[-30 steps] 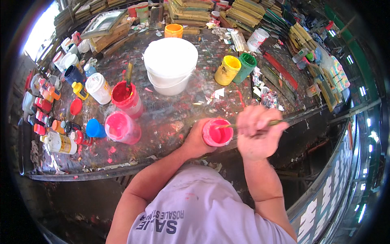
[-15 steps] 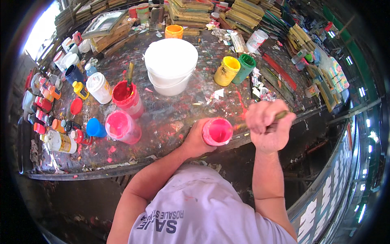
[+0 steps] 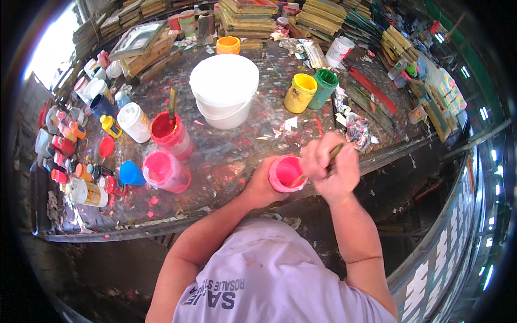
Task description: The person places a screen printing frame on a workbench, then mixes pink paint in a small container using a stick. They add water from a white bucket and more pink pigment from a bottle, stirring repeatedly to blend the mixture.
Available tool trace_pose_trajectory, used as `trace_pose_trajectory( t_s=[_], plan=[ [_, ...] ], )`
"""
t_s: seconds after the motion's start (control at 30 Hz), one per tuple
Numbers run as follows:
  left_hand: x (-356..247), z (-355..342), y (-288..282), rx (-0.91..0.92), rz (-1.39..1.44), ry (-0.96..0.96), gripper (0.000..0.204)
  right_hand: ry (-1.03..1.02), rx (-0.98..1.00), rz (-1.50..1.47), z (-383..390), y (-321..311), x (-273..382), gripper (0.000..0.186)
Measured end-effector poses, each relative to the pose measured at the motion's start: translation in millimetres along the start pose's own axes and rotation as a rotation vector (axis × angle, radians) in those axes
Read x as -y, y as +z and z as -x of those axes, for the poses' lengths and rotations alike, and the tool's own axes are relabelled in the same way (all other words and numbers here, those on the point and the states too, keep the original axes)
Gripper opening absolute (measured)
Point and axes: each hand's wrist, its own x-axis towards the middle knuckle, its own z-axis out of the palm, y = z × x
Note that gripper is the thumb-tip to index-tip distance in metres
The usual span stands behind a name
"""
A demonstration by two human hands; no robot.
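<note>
My left hand (image 3: pixel 263 185) is wrapped round the side of a jar of pink paint (image 3: pixel 285 171) at the table's near edge. In my right hand (image 3: pixel 332 166) I grip a thin wooden stick (image 3: pixel 336 151). Its lower end reaches over the rim and into the jar's mouth; the tip's exact form is hard to make out. To the left stand a larger pink-stained jar (image 3: pixel 166 171) and a red paint jar (image 3: pixel 172 137) with a stick upright in it.
A white bucket (image 3: pixel 224 86) stands mid-table. Beyond my right hand are a yellow jar (image 3: pixel 300 92) and a green jar (image 3: pixel 325 89). Several small bottles crowd the left side, near a blue cup (image 3: pixel 132 173). Wooden frames (image 3: pixel 245 21) are stacked at the back.
My right hand has moved left and slightly down, bringing the stick's end from beside the jar's rim into its mouth. My left hand keeps its hold on the jar.
</note>
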Motion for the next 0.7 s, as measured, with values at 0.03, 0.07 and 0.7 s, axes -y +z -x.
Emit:
trace_pose_trajectory(
  t_s=[0.03, 0.07, 0.7],
  plan=[
    [-1, 1, 0, 0.014, 0.032, 0.008, 0.087, -0.006, -0.012, -0.024, 0, 0, 2, 0.059],
    [-2, 1, 0, 0.019, 0.053, 0.003, 0.087, -0.110, -0.146, -0.087, 0, 2, 3, 0.059],
    [-11, -1, -2, -0.019, 0.016, 0.023, 0.080, -0.153, -0.194, -0.113, 14, -7, 6, 0.059]
  ],
)
